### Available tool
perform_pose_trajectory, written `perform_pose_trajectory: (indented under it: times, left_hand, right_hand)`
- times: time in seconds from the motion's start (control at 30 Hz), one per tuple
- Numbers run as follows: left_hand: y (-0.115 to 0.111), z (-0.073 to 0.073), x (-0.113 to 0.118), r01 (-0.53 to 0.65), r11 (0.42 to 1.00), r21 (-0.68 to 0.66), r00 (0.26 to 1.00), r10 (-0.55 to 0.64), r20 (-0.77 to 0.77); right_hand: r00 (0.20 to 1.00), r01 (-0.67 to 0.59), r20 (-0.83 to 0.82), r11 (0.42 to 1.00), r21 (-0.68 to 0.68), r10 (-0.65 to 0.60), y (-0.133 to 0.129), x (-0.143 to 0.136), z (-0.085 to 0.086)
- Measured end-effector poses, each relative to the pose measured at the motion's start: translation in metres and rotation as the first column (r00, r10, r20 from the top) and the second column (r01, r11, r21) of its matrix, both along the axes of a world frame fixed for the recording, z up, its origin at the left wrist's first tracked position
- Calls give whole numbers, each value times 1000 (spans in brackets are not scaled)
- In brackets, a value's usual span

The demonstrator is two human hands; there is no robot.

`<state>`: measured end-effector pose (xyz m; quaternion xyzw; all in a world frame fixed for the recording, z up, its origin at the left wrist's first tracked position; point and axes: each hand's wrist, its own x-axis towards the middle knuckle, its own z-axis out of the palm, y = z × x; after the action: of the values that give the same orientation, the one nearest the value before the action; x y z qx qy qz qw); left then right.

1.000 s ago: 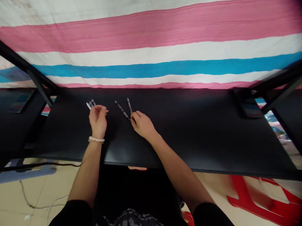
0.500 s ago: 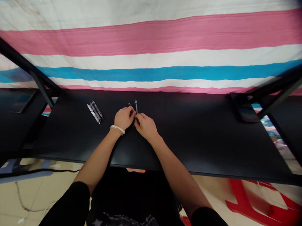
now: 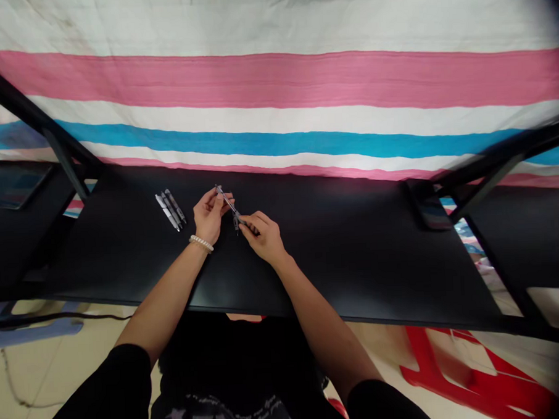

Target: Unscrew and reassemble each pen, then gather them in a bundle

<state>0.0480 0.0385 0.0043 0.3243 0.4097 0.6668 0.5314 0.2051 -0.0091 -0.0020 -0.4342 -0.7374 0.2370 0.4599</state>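
Note:
My left hand (image 3: 207, 217), a beaded bracelet on its wrist, pinches the upper end of a slim pen (image 3: 228, 200) between thumb and fingers. At the pen's darker lower end, the fingers of my right hand (image 3: 265, 238) are closed around it. The pen slants from upper left to lower right between both hands, just above the tabletop. Beneath it, partly covered, lies a second pen (image 3: 236, 225) on the black table. Left of my hands, three pens (image 3: 171, 210) lie side by side, one whitish and two darker.
The black table (image 3: 355, 249) has frame bars at both sides. A dark phone-like slab (image 3: 428, 204) rests at its right end. Behind hangs a striped sheet (image 3: 275, 117). A red plastic stool (image 3: 472, 374) stands below on the right.
My hands have moved apart, the left one up and leftward. The pen now shows slanted between them, where before both hands covered it close together. The view has shifted slightly.

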Motion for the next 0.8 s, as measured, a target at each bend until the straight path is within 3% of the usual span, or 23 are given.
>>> perform_pose_trajectory:
  times: [0.2,0.33,0.43,0.6,0.8]
  left_hand:
    - [0,4,-1,20,1000,-15,999,-19,41]
    - [2,3,-1,17,999,-44,998,-15,55]
    - [2,2,0,22,999,-41,998,-20,52]
    - [2,0,2,-4,1000,-8,998,5,65]
    - [2,-3,2,-22,1000,-15,998,22,65]
  right_hand:
    - [982,56,-175,994,-91,-71,6,0,-1]
    - [936,-72,-348,947,-313,-44,10,-1,-5]
    - [884,-117,-457,901,-417,-96,12,-3,-8]
    - [838,6,-501,923,-385,-215,13,-8,-12]
    - [888,158,-391,959,-236,-243,10,-9,-10]
